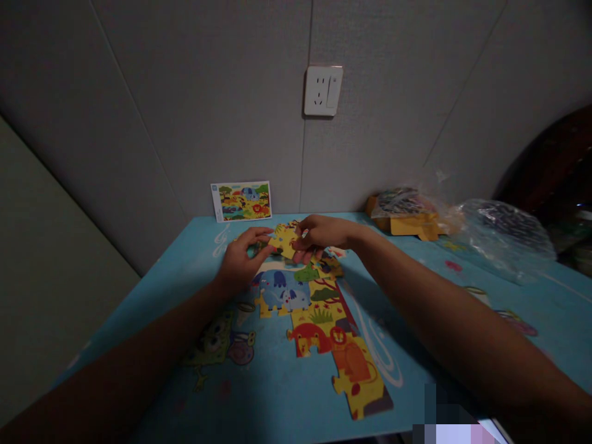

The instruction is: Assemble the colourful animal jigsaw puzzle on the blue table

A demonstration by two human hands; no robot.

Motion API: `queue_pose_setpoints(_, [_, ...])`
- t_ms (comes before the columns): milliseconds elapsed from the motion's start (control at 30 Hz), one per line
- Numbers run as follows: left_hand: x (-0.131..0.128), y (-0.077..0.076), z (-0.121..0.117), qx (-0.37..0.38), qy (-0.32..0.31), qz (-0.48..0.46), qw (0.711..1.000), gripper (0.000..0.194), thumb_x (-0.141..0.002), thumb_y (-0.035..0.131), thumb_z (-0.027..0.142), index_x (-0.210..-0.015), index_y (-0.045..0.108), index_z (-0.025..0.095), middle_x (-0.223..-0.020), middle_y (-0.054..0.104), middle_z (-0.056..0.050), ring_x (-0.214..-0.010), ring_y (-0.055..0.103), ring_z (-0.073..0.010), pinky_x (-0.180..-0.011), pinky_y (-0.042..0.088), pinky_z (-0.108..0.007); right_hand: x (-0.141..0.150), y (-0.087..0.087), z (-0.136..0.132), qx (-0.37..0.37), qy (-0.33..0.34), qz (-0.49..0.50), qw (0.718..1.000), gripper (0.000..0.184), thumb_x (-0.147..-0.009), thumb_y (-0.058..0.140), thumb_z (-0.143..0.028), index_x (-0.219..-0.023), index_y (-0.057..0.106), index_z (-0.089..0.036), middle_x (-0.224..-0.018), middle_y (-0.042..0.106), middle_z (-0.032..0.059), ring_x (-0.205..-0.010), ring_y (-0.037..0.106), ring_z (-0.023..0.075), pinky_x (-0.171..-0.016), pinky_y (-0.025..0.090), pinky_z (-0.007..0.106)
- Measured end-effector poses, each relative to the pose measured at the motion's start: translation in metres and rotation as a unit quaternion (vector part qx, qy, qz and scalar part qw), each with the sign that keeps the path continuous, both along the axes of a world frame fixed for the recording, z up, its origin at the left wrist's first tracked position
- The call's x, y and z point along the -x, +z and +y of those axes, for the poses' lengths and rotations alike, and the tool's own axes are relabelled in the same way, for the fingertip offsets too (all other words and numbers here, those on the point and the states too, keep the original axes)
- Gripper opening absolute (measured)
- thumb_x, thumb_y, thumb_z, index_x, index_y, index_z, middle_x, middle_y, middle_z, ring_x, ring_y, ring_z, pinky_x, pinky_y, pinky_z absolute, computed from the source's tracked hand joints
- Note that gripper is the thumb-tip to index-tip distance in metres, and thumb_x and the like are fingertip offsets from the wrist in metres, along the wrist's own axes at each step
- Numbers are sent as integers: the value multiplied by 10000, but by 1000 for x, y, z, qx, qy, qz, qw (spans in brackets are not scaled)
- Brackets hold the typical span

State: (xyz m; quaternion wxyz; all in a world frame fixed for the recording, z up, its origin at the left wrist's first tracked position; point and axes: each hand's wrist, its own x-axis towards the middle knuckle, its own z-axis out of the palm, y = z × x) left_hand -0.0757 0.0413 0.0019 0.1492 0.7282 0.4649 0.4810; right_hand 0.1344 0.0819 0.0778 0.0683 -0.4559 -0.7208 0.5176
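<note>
Between my two hands a yellow jigsaw puzzle piece [283,239] is held up above the far part of the table. My right hand [317,237] pinches its right side with bent fingers. The fingers of my left hand [243,256] close on its left edge. Just below and nearer to me lies a joined section of puzzle [284,290] with blue elephants and a green crocodile. It runs on toward the front edge into joined pieces with a red lion [354,361]. More loose pieces [329,265] lie under and beside my right hand, partly hidden.
A picture card [244,201] of the animal scene leans against the wall at the back. Far right sit an orange-yellow box [414,225] and a crumpled clear plastic bag [504,237]. The blue tabletop [139,345] has cartoon prints. A wall socket [323,91] is above.
</note>
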Motion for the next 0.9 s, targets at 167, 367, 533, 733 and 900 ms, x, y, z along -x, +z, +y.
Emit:
queue_pose_setpoints(167, [0,-3,2,-25,-27,43,998,252,-860,584,337,-1028,712,200,-926,699,-51,-884,644,-198,-874,515,-362,3,1,1,-122,16,-17,992,183,-784,699,-274,-725,579,-149,-637,620,-1,-562,545,93,-527,398,208])
queue_pose_setpoints(367, [1,0,1,-82,10,103,991,268,-892,531,334,-1023,713,188,-952,715,-67,-959,600,-227,-912,478,-387,-20,18,12,-181,40,-152,971,130,-737,686,-258,-699,658,-137,-530,538,-28,-499,451,88,-517,347,236])
queue_pose_setpoints(533, [9,-2,10,-54,102,184,976,278,-864,507,283,-1045,695,187,-1069,708,-65,-1041,581,-249,-996,407,-425,-34,7,18,-173,77,-354,916,124,-635,721,-237,-584,670,-137,-495,564,-12,-509,491,113,-514,360,240])
queue_pose_setpoints(733, [8,-10,11,17,78,277,958,416,-870,535,384,-1252,629,248,-1361,576,-59,-1271,435,-315,-1083,282,-532,-24,-11,28,-252,49,-370,893,172,-649,750,-222,-786,743,-118,-717,706,89,-698,645,220,-627,453,289])
queue_pose_setpoints(900, [3,-15,6,53,40,336,939,417,-874,526,482,-1272,606,389,-1445,501,13,-1363,263,-421,-1063,206,-647,-17,-44,46,-436,5,-257,862,584,-899,531,-244,-1456,401,-128,-1484,421,176,-1305,460,276,-1030,380,359])
